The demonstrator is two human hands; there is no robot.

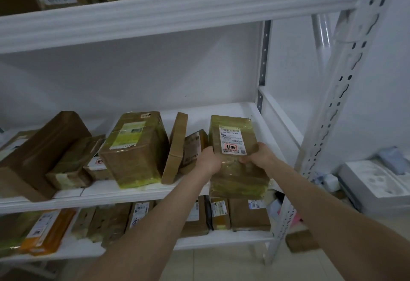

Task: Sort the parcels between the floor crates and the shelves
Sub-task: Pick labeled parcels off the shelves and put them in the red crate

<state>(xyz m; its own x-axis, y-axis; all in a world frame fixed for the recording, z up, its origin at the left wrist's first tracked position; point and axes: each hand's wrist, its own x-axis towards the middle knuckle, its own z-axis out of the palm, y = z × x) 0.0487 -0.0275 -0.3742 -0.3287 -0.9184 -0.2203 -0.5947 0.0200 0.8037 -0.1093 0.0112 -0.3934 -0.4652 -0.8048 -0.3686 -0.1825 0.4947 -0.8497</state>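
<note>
My left hand (pixel 209 161) and right hand (pixel 259 155) are both clamped on the taped parcel (pixel 238 179), one on each side, label turned up to me, I reckon so it reads while it goes in. It hangs at the front lip of the middle shelf (pixel 230 108), three o'clock end; resting or not, I cannot tell. At its nine o'clock: a small parcel (pixel 193 147), a thin box (pixel 176 147) propped on edge, a big green-taped box (pixel 135 147). At six o'clock, the lower shelf (pixel 221 239) carries parcels (pixel 218 213) stood upright in a row.
</note>
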